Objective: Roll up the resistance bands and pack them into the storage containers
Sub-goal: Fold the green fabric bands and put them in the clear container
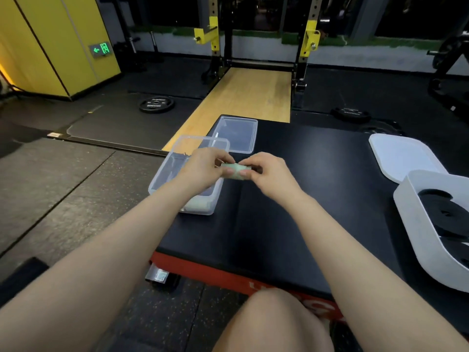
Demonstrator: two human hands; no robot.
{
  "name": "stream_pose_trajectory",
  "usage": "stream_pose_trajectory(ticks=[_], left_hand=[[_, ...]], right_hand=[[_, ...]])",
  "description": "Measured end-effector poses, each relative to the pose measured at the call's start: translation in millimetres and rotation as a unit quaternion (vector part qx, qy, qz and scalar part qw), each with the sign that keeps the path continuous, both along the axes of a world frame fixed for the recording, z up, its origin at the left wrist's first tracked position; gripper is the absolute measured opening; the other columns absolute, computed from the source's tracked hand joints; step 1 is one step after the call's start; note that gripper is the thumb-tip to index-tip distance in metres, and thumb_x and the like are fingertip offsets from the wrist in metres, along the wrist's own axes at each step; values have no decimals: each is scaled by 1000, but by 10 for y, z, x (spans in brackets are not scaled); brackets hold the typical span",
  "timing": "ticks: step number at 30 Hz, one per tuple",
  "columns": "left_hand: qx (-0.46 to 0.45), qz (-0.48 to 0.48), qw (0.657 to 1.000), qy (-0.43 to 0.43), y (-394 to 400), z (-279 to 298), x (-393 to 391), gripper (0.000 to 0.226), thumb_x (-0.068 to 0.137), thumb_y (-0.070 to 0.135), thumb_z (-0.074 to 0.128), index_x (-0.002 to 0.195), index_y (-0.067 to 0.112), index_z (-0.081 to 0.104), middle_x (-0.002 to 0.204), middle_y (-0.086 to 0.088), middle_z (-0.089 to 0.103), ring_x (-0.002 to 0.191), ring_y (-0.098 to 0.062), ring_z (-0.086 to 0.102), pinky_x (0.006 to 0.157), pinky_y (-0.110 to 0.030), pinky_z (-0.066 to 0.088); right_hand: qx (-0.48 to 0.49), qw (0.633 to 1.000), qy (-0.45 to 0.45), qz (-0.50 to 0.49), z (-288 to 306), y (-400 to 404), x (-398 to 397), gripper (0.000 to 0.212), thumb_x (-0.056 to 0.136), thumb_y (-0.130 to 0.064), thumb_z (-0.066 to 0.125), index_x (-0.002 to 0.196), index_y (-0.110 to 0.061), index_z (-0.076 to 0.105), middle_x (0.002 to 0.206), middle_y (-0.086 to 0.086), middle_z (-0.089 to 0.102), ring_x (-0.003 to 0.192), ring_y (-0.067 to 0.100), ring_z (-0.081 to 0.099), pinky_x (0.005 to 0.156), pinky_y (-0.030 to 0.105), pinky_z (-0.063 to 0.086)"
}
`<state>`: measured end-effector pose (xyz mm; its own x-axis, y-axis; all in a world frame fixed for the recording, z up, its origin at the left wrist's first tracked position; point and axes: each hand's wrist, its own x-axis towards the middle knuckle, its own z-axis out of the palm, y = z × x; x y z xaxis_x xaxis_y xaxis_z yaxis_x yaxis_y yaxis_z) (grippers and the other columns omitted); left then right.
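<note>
A pale green rolled resistance band (236, 171) is held above the black padded bench (291, 212). My left hand (206, 166) pinches its left end and my right hand (266, 171) pinches its right end. Just left of the hands stands a clear plastic container (162, 181) at the bench's left edge, with a pale green roll (199, 205) lying in its near corner. Its clear lid (238, 134) lies flat behind it. A white container (416, 224) at the right holds black bands (446, 217).
A white lid (403, 156) lies behind the white container. My knee (274, 323) is at the bottom. Beyond the bench are a wooden platform (243, 95), a squat rack and a weight plate (156, 104) on the dark gym floor.
</note>
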<state>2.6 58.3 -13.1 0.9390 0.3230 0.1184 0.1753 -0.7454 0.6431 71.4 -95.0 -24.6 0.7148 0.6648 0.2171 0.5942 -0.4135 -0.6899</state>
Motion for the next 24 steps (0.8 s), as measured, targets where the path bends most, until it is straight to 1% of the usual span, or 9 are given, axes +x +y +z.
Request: stream_pose_trajectory(ticks=[3,6,8,10,14,17,20,22,24], left_hand=[[35,18,999,19,350,38,-77,21,85,10,66,105,13,70,95,2,63,89,-11,56,80,-23,45],[55,15,997,58,684,-14,-129,21,83,10,68,104,12,70,92,1,63,89,-13,56,75,-20,38],[84,10,992,95,866,-82,-132,21,82,10,69,104,11,69,93,-1,63,92,-15,57,74,-19,36],[87,14,989,122,999,-145,-113,23,82,10,68,105,9,67,99,-5,65,95,-18,59,78,-24,42],[147,-6,972,184,1157,-265,17,24,85,10,64,109,9,65,108,-7,65,101,-23,60,88,-32,48],[205,-40,946,247,1196,-317,103,21,86,0,53,101,7,64,106,-11,65,94,-27,61,80,-33,48],[208,-63,933,285,1192,-343,147,25,84,-6,44,98,3,63,102,-10,67,88,-23,64,76,-31,48],[186,-67,932,305,1209,-367,179,24,85,-4,44,95,2,64,101,-11,68,91,-21,67,81,-33,51],[181,-80,925,323,1229,-376,201,20,87,-3,46,94,1,64,102,-12,69,93,-22,68,85,-36,51]], right_hand=[[-29,999,11,25,61,368,-59,24,90,-16,63,113,-15,69,100,0,62,90,13,54,77,24,44],[-85,995,23,57,36,712,-67,28,87,-14,66,115,-14,68,103,5,67,92,18,60,83,33,50],[-128,988,20,78,-10,933,-42,23,86,-14,66,108,-13,70,97,6,69,89,22,63,82,38,52],[-178,980,-5,90,-55,1144,-6,16,86,-12,62,100,-10,71,92,8,69,83,25,64,78,42,54],[-254,962,-35,95,-134,1450,81,24,87,-6,55,104,-10,70,97,11,69,83,28,65,77,40,56],[-277,955,-30,105,-218,1569,130,24,85,-4,57,106,-9,68,101,12,67,88,28,63,80,37,54],[-280,952,3,122,-319,1637,145,20,82,-1,61,96,-12,70,95,6,70,88,23,65,82,35,54],[-282,951,13,128,-375,1662,147,17,81,0,62,85,-16,66,92,3,70,87,20,65,83,37,54],[-288,949,12,127,-405,1668,159,24,81,-2,64,72,-24,59,83,-5,67,80,15,62,79,34,54]])
